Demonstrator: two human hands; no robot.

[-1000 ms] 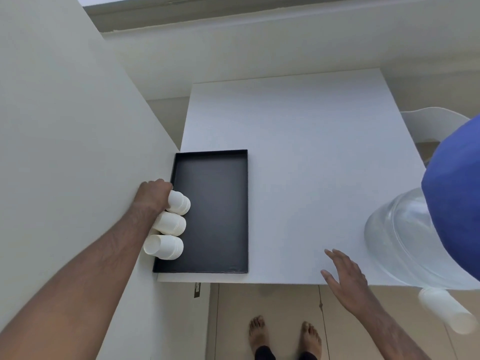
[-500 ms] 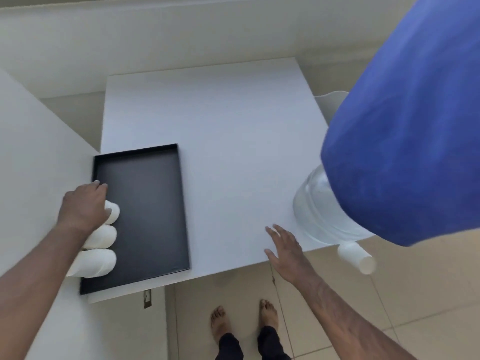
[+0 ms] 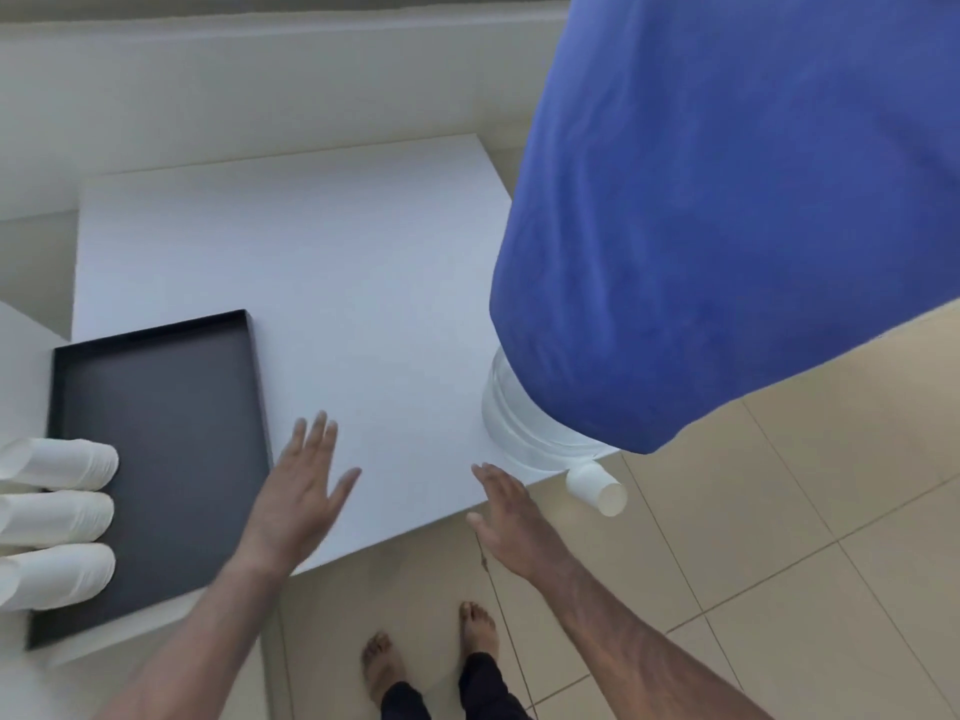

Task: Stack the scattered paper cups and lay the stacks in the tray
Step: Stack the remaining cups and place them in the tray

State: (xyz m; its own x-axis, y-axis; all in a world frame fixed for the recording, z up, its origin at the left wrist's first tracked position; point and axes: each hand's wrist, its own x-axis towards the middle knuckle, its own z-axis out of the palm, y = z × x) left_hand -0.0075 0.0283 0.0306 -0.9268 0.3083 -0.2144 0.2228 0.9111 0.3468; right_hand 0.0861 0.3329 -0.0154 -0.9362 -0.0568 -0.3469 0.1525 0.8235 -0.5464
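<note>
Three stacks of white paper cups (image 3: 57,517) lie side by side on their sides at the left edge of the black tray (image 3: 171,433), their open ends cut off by the frame edge. My left hand (image 3: 298,491) hovers open over the white table just right of the tray, holding nothing. My right hand (image 3: 506,504) is open at the table's front edge, fingers spread. A single white paper cup (image 3: 597,488) lies on its side at the table's front right corner, under the blue-covered jug.
A large water jug (image 3: 524,433) with a blue cover (image 3: 727,200) stands at the table's right edge and fills the upper right. A white wall panel (image 3: 21,350) borders the tray's left. Beige floor tiles (image 3: 779,537) and my bare feet (image 3: 431,652) lie below.
My left hand has let go of the cup stacks in the tray and moved right over the table. The view has swung right, bringing the blue jug cover closer.
</note>
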